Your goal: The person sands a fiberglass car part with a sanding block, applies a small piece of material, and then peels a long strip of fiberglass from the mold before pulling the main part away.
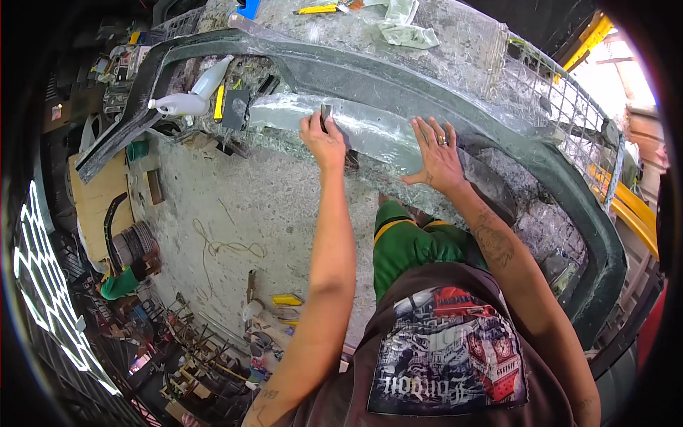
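A long curved grey panel point(377, 135) with whitish smears lies in front of me, inside the curve of a large dark car bumper point(356, 67). My left hand point(324, 146) is closed round a small dark block point(326, 114) at the panel's surface; the block's underside is hidden. Farther right, my right hand point(440, 160) lies flat with spread fingers on the panel, a ring on one finger. Left of the panel are a dark flat sheet point(235, 109) and a yellow cutter knife point(219, 104).
Two whitish plastic bottles point(181, 104) lie near the bumper's left arm. At the far side are another yellow knife point(318, 10) and a pale cloth point(409, 32). Wire mesh point(562, 107) stands at right. A thin cord point(228, 248) and clutter lie on the floor.
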`<state>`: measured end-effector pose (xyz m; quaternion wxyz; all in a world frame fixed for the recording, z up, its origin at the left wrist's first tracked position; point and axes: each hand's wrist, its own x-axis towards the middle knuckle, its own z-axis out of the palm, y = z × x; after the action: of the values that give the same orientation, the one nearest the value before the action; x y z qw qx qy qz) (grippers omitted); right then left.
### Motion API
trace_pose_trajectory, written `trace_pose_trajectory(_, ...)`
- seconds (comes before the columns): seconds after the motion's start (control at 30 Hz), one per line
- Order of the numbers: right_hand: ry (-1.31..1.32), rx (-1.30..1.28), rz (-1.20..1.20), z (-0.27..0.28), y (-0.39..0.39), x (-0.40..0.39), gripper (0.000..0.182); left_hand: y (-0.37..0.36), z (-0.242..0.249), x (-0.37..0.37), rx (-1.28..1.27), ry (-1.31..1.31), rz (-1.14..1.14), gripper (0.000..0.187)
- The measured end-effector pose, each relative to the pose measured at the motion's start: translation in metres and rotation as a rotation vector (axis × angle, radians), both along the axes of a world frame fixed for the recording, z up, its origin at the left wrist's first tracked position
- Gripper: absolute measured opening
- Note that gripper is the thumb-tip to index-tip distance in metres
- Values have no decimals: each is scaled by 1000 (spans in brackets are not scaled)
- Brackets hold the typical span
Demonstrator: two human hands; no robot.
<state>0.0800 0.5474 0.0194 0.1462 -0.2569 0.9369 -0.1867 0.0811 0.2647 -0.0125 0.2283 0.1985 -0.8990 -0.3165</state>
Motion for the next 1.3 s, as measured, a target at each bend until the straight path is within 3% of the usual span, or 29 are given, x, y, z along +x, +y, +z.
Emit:
trace_pose_trajectory(0.03,8,-3,-6,0,1,-1,149,16,5,4,-121,-22,55,34)
trace_pose_trajectory(0.13,-17,13,10,1,1,-3,148,67,12,36,-66,-58,-3,29)
trace_pose_trajectory(0.3,-20,39,10,4,-1,-1,147,-6,11,2,-22,-43,-9,32)
trace_pose_trajectory(0.43,-41,45,11,3,0,-2,147,65,11,38,-123,-73,30,29)
trace_pose_trajectory(0.57,-10,25,18,1,0,-1,148,-15,8,6,-105,-46,-80,33)
trace_pose_trajectory(0.7,-9,6,12,1,1,0,150,46,6,25,-139,-33,-2,30)
trace_pose_trajectory(0.8,-20,23,11,5,0,-1,150,35,11,27,-72,-51,-82,30)
trace_pose_trajectory(0.9,5,5,9,-1,0,0,151,19,14,9,-91,-48,-13,30)
trace_pose_trajectory(1.0,-38,25,18,4,0,-2,151,44,13,19,-105,-15,52,29)
trace_pose_trajectory(1.07,-36,30,19,5,0,-1,151,52,10,36,-77,-36,-40,29)
trace_pose_trajectory(1.13,-31,33,18,4,-1,-3,151,18,17,15,-57,-58,-82,30)
trace_pose_trajectory(1.2,-15,38,10,2,-1,-1,151,-6,9,-1,-58,-53,23,33)
trace_pose_trajectory(1.3,-58,35,17,6,0,-3,151,47,7,22,-105,1,20,30)
